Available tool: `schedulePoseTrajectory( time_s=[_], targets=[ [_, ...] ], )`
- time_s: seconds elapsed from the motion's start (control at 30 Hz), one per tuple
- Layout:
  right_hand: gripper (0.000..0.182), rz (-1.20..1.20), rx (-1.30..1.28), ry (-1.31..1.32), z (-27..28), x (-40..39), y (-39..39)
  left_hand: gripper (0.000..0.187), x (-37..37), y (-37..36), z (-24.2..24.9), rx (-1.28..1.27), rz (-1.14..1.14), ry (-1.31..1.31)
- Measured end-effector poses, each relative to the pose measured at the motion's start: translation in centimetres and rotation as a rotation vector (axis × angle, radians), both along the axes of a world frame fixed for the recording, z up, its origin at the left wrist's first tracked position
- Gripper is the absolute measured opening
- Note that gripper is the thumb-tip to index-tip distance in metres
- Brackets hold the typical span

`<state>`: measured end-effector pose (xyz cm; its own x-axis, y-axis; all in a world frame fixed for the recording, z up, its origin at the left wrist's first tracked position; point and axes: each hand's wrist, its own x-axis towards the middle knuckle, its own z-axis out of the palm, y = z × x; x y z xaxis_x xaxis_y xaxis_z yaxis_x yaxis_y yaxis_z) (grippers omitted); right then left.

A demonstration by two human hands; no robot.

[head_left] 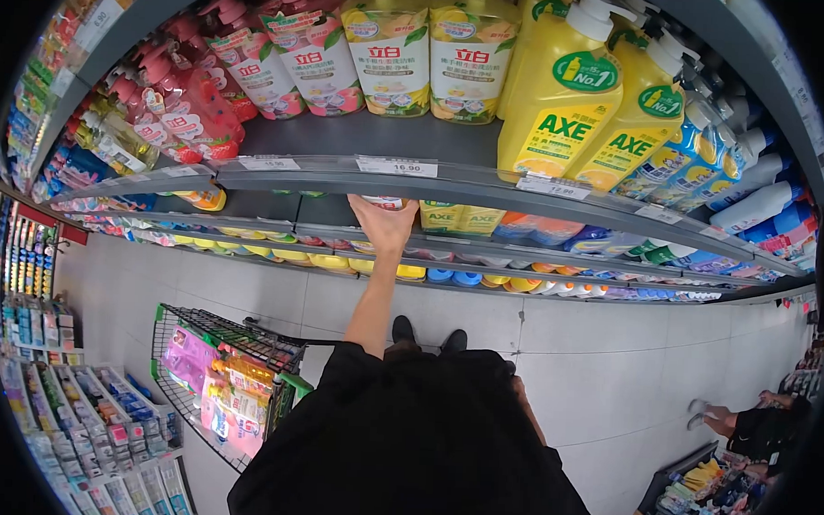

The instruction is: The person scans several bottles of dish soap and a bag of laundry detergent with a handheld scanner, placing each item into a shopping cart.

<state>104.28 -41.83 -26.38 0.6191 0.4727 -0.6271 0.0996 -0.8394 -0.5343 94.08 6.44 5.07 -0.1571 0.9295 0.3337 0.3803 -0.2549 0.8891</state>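
My left hand (pixel 384 224) reaches under the upper shelf's front edge (pixel 324 174), its fingers round a bottle (pixel 388 203) of which only a bit of white and red label shows. Beside it on that lower shelf stand yellow AXE bottles (pixel 459 218). My right hand (pixel 517 386) hangs low at my right side, partly hidden by my black clothing; its fingers cannot be made out. On the upper shelf are pink pump bottles (pixel 314 63), yellow pump bottles with white labels (pixel 385 66) and large yellow AXE bottles (pixel 563 99).
A black wire cart with green trim (pixel 291 380) stands on the floor to my left, holding pink, purple and orange packs (pixel 235 392). Racks of small goods (pixel 98 419) are at lower left. Another person (pixel 758 431) is at the right near a bin of goods (pixel 703 499).
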Motion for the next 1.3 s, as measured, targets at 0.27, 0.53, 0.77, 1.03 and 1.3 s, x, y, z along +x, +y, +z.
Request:
schedulePoseTrajectory(
  time_s=[0.27,0.53,0.77,1.03,1.3],
  targets=[
    [0.037,-0.171,0.267,0.322,2.3,-2.5,1.2,0.1,-3.2,0.4,-0.3,-0.027,-0.153,-0.138],
    [0.037,-0.192,0.292,0.366,3.8,-4.0,0.3,0.099,-6.2,0.4,-2.7,-0.046,-0.134,-0.383],
    [0.036,-0.078,0.151,0.2,5.1,-3.0,0.6,0.075,-11.3,1.8,-7.1,-0.169,-0.127,-1.053],
    [0.035,0.107,-0.04,-0.008,7.1,1.6,0.5,0.056,-15.4,0.5,-6.8,-0.127,-0.362,-1.234],
    [0.028,0.087,0.173,-0.119,15.7,5.0,11.0,0.077,-16.1,-3.2,-2.4,-0.168,-0.496,-1.394]
  ],
)
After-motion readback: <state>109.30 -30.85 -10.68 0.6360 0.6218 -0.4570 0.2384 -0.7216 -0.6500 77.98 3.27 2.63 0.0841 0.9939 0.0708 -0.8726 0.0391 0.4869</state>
